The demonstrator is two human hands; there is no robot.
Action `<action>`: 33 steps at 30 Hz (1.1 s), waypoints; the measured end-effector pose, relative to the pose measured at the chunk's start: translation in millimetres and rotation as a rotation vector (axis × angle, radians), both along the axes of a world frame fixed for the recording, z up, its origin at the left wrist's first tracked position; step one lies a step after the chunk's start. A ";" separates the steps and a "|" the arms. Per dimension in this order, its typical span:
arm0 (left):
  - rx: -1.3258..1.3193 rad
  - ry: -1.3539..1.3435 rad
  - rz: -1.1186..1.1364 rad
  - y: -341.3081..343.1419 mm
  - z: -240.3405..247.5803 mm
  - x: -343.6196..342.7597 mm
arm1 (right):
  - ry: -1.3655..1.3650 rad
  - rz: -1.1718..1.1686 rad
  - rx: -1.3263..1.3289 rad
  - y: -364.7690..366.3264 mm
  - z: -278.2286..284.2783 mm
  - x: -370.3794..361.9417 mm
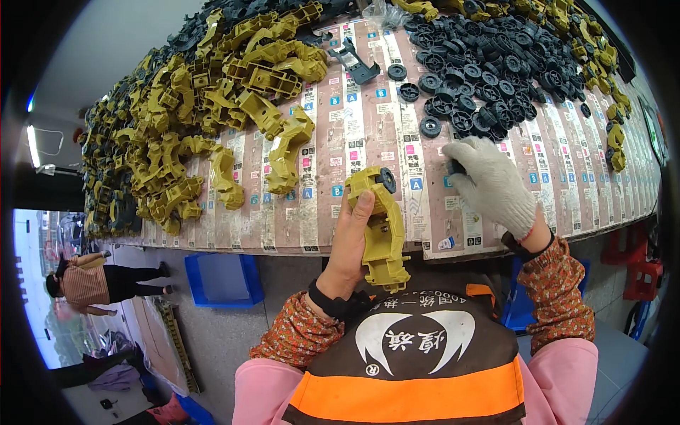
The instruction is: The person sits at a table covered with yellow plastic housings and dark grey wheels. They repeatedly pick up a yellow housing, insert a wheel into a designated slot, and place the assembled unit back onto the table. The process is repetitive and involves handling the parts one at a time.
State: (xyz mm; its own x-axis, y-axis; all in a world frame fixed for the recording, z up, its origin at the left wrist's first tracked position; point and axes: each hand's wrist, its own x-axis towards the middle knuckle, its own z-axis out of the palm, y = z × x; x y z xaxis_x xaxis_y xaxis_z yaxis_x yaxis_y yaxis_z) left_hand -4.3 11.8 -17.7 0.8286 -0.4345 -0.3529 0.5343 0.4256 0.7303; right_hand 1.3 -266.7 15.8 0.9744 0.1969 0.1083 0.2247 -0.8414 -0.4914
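Note:
My bare left hand (348,237) is wrapped round a mustard-yellow plastic toy car body (386,244), held over the table's near edge. A black wheel (385,180) sits at the far end of that body. To the right, my right hand (492,180) wears a pale knitted glove. Its fingers are closed on a small black toy wheel (455,167), which is mostly hidden by the glove. The hand is just short of a big heap of loose black wheels (489,64).
Yellow car bodies (177,127) are piled on the table's left, with more bodies (616,138) at the far right. A dark plastic part (354,62) lies at the back. Blue bins (224,280) and red stools (641,265) stand below. Another person (106,283) is at left.

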 end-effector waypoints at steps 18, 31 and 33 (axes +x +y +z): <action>0.051 -0.228 0.202 -18.4 14.6 0.6 | 0.687 -0.122 1.135 64.0 15.1 -72.2; 0.058 -0.278 0.262 -19.5 5.4 -1.1 | 0.592 -0.201 1.197 72.2 5.0 -80.8; 0.133 -0.336 0.324 -24.8 7.0 -1.2 | 0.568 -0.217 1.140 76.1 3.6 -85.2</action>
